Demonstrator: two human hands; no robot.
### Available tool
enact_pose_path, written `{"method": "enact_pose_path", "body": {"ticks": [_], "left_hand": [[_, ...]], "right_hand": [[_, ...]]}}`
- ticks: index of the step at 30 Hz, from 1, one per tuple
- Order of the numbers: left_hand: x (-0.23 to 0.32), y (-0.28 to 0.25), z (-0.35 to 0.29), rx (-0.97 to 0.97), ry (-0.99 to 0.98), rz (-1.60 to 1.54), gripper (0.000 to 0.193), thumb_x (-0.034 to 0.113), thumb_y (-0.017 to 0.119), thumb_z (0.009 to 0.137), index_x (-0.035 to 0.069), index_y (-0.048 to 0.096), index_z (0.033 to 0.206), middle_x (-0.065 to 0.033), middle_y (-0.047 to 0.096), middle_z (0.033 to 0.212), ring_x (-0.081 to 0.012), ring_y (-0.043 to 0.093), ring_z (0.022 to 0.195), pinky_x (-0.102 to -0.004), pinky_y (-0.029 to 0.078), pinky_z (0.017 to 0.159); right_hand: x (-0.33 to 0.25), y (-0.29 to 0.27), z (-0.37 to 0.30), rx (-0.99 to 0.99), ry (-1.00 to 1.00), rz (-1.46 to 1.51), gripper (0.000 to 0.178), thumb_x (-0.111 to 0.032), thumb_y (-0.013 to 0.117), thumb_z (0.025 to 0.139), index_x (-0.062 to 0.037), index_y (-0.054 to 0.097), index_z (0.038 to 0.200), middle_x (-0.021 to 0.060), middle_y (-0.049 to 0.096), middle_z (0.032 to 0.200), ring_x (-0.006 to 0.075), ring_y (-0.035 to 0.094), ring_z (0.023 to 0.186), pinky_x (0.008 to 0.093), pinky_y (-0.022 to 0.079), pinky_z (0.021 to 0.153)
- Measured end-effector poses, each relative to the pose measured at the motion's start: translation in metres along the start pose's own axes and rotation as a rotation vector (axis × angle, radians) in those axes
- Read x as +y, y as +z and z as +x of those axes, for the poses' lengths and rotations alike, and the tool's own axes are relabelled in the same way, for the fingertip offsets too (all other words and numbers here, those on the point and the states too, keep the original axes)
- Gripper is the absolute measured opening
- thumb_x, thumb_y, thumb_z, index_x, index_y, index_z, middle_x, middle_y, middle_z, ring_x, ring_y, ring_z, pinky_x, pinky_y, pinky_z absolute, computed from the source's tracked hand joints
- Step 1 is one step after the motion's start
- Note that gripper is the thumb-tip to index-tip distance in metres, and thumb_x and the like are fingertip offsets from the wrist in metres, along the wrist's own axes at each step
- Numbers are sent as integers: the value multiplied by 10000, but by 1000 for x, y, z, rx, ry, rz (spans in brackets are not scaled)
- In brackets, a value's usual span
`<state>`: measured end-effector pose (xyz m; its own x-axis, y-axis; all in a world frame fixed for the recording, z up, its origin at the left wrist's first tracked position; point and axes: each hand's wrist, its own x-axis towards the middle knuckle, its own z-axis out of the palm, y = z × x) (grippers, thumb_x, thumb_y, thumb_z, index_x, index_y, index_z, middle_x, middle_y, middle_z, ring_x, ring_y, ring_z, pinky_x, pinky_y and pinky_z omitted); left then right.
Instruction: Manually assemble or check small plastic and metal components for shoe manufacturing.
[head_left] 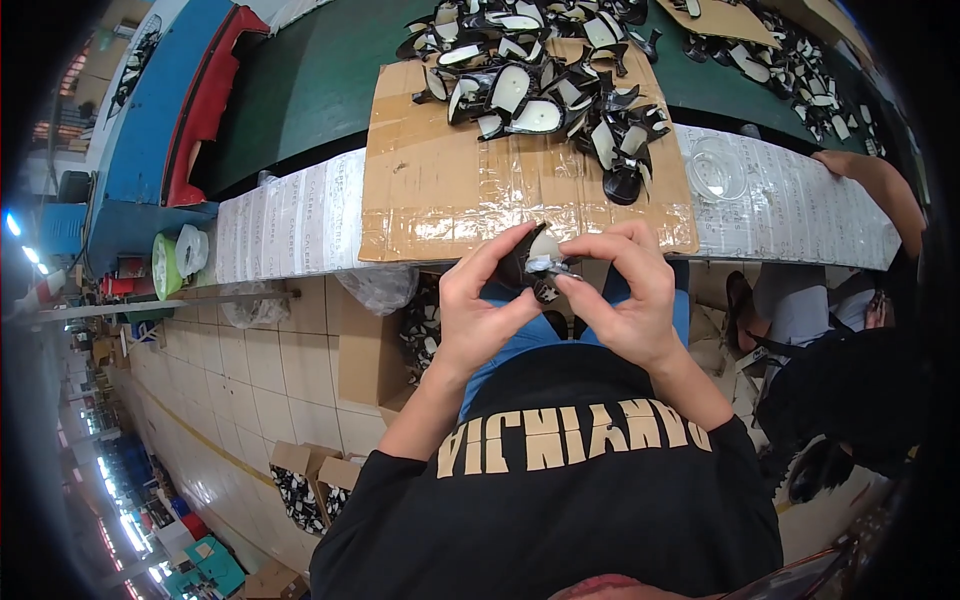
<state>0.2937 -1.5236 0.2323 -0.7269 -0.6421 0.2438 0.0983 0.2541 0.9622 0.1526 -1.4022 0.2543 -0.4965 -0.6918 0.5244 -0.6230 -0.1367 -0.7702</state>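
Note:
A glossy black shoe heel (515,265) with a pale inner face is held between my two hands, just off the table's near edge. My left hand (478,300) grips it from the left, thumb below and index finger above. My right hand (632,290) pinches its right side with thumb and index finger. A crumpled whitish, shiny bit (543,264) sits on the heel between the fingertips; I cannot make out what it is. Beyond my hands, a heap of similar black heels (510,90) lies on a taped cardboard sheet (430,200).
Under the heap runs a green belt (300,85). A clear round bowl (717,168) stands right of the cardboard. Another person's arm (880,185) rests at the right, near more heels (815,95). Open boxes of heels (300,485) stand on the tiled floor.

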Motion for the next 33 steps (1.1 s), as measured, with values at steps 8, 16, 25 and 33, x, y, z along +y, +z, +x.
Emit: {"method": "enact_pose_path", "body": {"ticks": [8, 16, 25, 33], "left_hand": [[4, 4, 3, -18, 38, 141, 580, -20, 685, 657, 6, 631, 1234, -110, 677, 989, -151, 643, 848, -259, 502, 799], [9, -9, -4, 25, 61, 228, 566, -18, 681, 646, 12, 647, 1210, -115, 686, 999, -165, 658, 869, -275, 516, 805], [-4, -18, -20, 124, 159, 201, 598, 99, 679, 585, 69, 646, 1180, -139, 682, 995, -328, 665, 861, -371, 539, 748], [-9, -34, -26, 202, -89, -285, 626, -18, 665, 695, 82, 581, 1307, -36, 685, 974, -61, 595, 769, -235, 500, 691]], "right_hand": [[6, -4, 3, 41, -58, -135, 288, -94, 810, 670, -88, 719, 942, 14, 685, 828, 204, 565, 785, 321, 395, 783], [-1, 7, 19, 84, -117, -169, 273, -105, 814, 678, -84, 715, 932, 25, 684, 838, 224, 590, 808, 335, 408, 776], [27, -9, -1, 142, 151, 63, 237, 34, 645, 890, 29, 617, 1125, 62, 588, 1050, 132, 518, 913, 251, 428, 849], [19, 9, 4, 9, 134, 201, 236, -16, 612, 920, 37, 590, 1149, 92, 590, 1103, 149, 525, 952, 276, 423, 888]]}}
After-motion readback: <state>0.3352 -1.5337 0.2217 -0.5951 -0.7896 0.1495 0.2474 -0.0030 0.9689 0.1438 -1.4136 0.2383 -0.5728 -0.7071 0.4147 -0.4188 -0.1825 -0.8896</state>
